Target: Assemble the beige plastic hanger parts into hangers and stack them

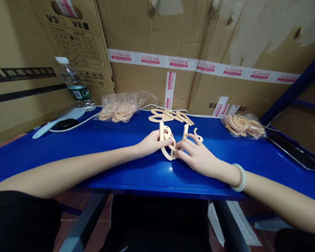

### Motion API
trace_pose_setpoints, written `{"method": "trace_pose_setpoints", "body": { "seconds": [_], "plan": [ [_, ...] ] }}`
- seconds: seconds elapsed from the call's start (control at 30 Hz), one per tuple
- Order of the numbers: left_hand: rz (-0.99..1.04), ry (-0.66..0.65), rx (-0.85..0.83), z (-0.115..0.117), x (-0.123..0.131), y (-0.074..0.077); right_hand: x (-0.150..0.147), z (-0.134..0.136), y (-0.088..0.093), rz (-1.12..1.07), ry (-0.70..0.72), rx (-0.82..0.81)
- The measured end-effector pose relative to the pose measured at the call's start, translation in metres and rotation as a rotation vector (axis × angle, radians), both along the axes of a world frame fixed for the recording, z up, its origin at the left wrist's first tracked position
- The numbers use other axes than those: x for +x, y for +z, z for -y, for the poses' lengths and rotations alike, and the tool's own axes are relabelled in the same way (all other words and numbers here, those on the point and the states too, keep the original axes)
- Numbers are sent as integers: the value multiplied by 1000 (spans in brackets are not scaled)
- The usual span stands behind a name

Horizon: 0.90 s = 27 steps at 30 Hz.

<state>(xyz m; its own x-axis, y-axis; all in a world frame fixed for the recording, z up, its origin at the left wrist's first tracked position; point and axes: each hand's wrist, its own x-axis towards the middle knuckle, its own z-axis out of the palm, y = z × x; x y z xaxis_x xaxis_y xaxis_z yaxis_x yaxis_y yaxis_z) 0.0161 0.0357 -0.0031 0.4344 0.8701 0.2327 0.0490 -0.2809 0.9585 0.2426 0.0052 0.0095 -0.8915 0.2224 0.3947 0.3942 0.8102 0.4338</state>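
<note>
Pale curved assembly (161, 131) sits in the grip of the left hand (156, 141), near the middle of the blue table (136, 176), its straight bar upright. The left thumb lies across it, clamped against the fingers. Close on the right, the right hand (199, 154) has its bent fingertips at the assembly's right side and at an upright strip (186, 130); the fingers cover the spot, so I cannot tell whether they pinch or merely touch, or whether the strip joins the rest. The hands are slightly apart. A small S-shaped piece (196, 132) lies just beyond the right fingers. Farther back lie loose flat pieces (161, 118), between a clear bag of pieces (118, 110) on the left and a second bag (241, 125) on the right. A bottle (78, 89) stands at far left.
</note>
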Motion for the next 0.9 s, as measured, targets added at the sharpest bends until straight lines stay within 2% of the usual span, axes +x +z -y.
{"method": "trace_pose_setpoints", "body": {
  "seconds": [0.2, 0.47, 0.63, 0.9],
  "plan": [
    [120, -45, -144, -6, 1, -4, 0, 0, 0, -11, -98, -16],
    [176, -71, -140, -9, -1, -14, 0, 0, -2, 18, -175, -48],
    [152, -93, -176, -8, -2, -14, 1, -1, -5, 32, -258, -47],
    [149, -112, -200, -3, -3, -11, 5, -2, -3, -3, -194, -76]
  ]
}}
